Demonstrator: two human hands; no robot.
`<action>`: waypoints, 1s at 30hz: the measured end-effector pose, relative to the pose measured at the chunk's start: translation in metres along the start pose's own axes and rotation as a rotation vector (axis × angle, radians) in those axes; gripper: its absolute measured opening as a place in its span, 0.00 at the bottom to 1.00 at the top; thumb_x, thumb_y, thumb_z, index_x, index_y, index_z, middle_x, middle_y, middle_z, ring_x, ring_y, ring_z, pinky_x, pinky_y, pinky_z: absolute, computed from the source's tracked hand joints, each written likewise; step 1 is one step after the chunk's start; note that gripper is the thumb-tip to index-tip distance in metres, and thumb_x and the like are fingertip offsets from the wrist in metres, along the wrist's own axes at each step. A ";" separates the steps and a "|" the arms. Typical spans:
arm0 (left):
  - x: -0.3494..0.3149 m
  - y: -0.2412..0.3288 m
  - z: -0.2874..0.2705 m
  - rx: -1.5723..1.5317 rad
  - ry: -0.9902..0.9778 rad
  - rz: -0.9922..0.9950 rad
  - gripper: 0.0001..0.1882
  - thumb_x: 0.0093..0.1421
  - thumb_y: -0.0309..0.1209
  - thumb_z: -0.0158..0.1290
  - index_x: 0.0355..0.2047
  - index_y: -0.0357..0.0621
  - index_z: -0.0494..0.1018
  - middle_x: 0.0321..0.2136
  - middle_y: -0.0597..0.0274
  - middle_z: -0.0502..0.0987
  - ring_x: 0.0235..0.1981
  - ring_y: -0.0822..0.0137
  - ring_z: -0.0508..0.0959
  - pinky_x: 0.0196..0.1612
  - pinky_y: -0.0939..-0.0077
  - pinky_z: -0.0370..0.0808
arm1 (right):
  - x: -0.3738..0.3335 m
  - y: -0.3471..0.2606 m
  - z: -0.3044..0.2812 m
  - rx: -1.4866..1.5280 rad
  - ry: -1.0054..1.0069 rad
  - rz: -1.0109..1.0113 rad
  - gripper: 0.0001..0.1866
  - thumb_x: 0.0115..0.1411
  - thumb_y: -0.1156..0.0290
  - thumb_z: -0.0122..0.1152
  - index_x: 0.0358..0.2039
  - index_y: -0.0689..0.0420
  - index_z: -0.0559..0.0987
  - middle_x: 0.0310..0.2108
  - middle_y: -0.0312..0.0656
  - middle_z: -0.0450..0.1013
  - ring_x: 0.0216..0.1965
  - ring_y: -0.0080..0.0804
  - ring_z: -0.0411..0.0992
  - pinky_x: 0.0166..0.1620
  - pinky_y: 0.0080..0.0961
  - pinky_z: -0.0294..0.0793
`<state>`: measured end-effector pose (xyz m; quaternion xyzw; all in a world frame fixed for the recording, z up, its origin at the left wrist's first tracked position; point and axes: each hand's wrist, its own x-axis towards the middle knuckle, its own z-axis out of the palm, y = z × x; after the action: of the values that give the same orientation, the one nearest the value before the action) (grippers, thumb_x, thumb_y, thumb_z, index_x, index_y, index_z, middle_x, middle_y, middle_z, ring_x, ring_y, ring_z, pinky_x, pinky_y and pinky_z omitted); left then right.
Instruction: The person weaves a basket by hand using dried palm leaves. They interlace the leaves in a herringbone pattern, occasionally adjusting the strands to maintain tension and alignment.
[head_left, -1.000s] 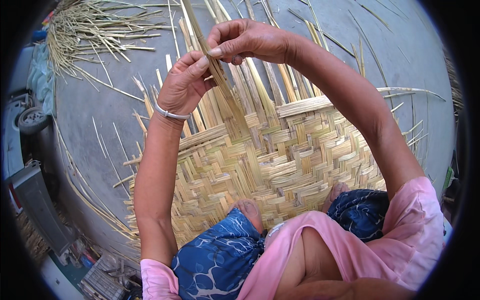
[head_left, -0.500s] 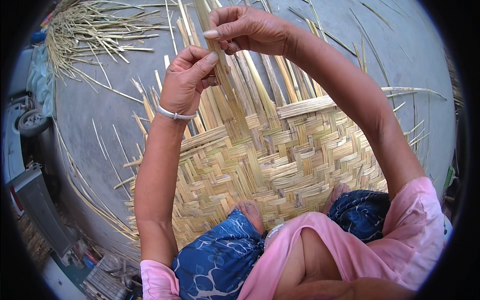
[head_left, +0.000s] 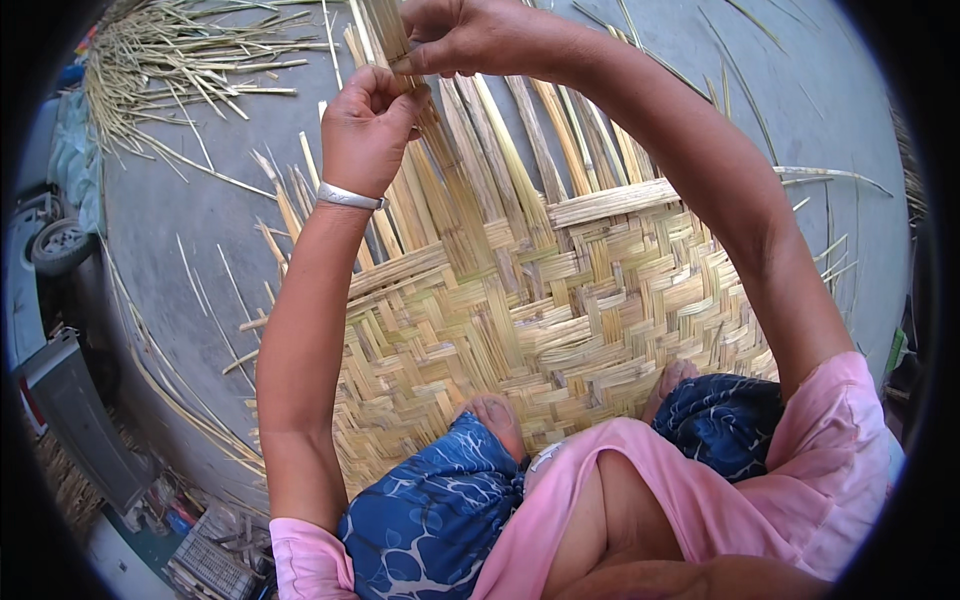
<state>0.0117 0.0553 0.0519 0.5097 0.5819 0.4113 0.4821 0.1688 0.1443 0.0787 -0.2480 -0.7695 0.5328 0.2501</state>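
Note:
A woven mat (head_left: 560, 330) of flat, straw-coloured split reeds spreads over the floor, with my bare feet on its near part. Loose ends of its strips point away from me at the far edge. My left hand (head_left: 370, 130), a silver bangle at the wrist, pinches a long reed strip (head_left: 445, 150) that runs up from the weave. Just beyond it, my right hand (head_left: 465, 40) is closed on the same strip higher up. Some of its fingers are hidden behind the strip and cut by the upper edge. A crosswise strip (head_left: 620, 203) lies along the weave's far edge.
A heap of thin stalks (head_left: 170, 70) lies at the far left on the grey floor (head_left: 170, 260). At the left edge stand a wheel (head_left: 62, 245) and a grey metal part (head_left: 85, 420). A wire crate (head_left: 215, 555) sits at lower left. Scattered stalks lie at right.
Both hands have moved farther up and slightly left along the strip. The mat has stayed in place.

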 end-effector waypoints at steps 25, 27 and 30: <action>-0.025 -0.090 0.012 0.786 0.108 0.223 0.14 0.51 0.38 0.59 0.27 0.40 0.70 0.21 0.61 0.72 0.22 0.68 0.71 0.27 0.74 0.70 | -0.152 0.066 0.089 -0.887 -0.202 -0.357 0.13 0.48 0.69 0.54 0.37 0.53 0.74 0.36 0.33 0.69 0.42 0.31 0.67 0.44 0.28 0.68; -0.029 -0.080 0.003 0.714 0.119 0.035 0.16 0.51 0.41 0.58 0.29 0.41 0.71 0.21 0.60 0.74 0.23 0.64 0.73 0.29 0.71 0.71 | -0.157 0.065 0.088 -0.963 -0.272 -0.386 0.15 0.49 0.68 0.52 0.40 0.52 0.75 0.39 0.30 0.67 0.46 0.27 0.64 0.46 0.26 0.65; -0.057 -0.071 -0.021 0.657 0.087 -0.045 0.17 0.53 0.43 0.56 0.27 0.40 0.70 0.18 0.60 0.73 0.21 0.64 0.73 0.27 0.71 0.71 | -0.157 0.058 0.086 -1.054 -0.443 -0.385 0.20 0.50 0.68 0.52 0.46 0.54 0.72 0.45 0.35 0.67 0.49 0.31 0.64 0.50 0.28 0.64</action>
<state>-0.0216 -0.0107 -0.0046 0.6069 0.7145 0.2123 0.2759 0.2378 0.0013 -0.0217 -0.0780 -0.9947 0.0639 0.0194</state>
